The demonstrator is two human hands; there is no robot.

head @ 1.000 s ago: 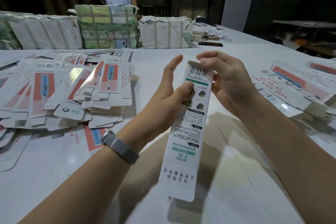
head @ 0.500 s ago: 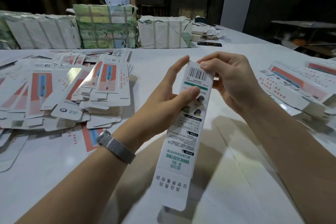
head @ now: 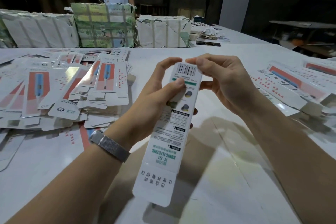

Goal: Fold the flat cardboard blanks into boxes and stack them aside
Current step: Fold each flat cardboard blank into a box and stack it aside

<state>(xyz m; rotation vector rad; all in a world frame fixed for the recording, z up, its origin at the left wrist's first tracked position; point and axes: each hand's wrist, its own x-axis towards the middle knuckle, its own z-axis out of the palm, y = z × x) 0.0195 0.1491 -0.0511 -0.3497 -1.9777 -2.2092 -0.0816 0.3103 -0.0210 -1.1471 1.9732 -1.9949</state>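
Box (head: 174, 129), half-formed, hangs above the table (head: 236, 178), long axis running 12 to 6 o'clock. I grasp its upper body with my left hand (head: 156, 102); my right hand (head: 221, 82) pinches the 12 o'clock end, nearest the unclosed top; the bottom flap hangs open.

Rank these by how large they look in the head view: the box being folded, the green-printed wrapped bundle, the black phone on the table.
1. Box being folded, though it is much nearer the camera.
2. Green-printed wrapped bundle, similar in apparent area, so the top two are unsure.
3. Black phone, clearly smallest.
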